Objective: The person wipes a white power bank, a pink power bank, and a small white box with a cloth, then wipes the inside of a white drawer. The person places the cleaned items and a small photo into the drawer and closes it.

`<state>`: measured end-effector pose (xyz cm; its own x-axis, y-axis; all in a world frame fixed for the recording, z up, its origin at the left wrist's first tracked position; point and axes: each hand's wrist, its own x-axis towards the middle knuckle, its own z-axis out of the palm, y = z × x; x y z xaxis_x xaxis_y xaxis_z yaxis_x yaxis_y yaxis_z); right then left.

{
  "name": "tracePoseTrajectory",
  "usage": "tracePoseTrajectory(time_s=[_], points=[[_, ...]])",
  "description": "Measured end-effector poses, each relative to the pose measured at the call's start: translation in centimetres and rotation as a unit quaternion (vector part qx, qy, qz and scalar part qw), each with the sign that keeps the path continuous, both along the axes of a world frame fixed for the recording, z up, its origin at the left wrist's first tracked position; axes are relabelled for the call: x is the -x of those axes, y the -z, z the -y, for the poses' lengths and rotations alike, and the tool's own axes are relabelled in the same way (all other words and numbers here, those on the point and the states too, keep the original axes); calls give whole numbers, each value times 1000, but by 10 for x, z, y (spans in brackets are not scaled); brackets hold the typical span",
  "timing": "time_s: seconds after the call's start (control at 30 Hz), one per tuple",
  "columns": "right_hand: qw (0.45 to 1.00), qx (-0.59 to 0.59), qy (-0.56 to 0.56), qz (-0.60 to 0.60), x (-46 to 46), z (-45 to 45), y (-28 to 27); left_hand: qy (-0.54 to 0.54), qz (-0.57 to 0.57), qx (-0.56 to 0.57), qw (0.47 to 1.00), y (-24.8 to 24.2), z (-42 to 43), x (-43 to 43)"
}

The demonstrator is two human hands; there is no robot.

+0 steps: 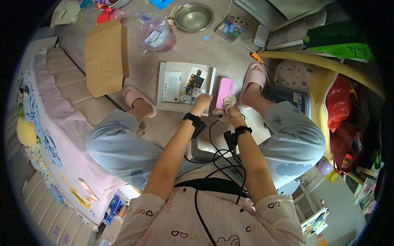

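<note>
A shallow white box lies on the floor between my feet. Inside it are a flat white carton, printed cards and small clear packets. My left hand is closed at the box's right wall, near the front corner; its fingertips are partly hidden. Right of the box, a pink oblong case bearing writing rests on the floor. My right hand grips a crumpled beige cloth, which overlaps the case's near end.
Beyond are a brown cardboard box, a pink translucent bin, a metal basin and a clear container of small items. An orange-handled tool lies near my right slipper. Black cables hang between my arms.
</note>
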<state>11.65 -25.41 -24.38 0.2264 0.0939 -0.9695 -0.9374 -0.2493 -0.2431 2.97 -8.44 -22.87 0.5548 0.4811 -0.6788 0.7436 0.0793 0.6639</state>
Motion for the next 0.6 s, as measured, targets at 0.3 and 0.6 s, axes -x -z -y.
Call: tracePoseTrajectory(time_s=[0.3, 0.6], points=[[892, 254, -317, 197, -7, 17, 8, 33, -149, 54, 987, 39, -69, 42], [881, 263, -299, 256, -10, 6, -15, 65, -277, 4, 959, 98, -68, 21]])
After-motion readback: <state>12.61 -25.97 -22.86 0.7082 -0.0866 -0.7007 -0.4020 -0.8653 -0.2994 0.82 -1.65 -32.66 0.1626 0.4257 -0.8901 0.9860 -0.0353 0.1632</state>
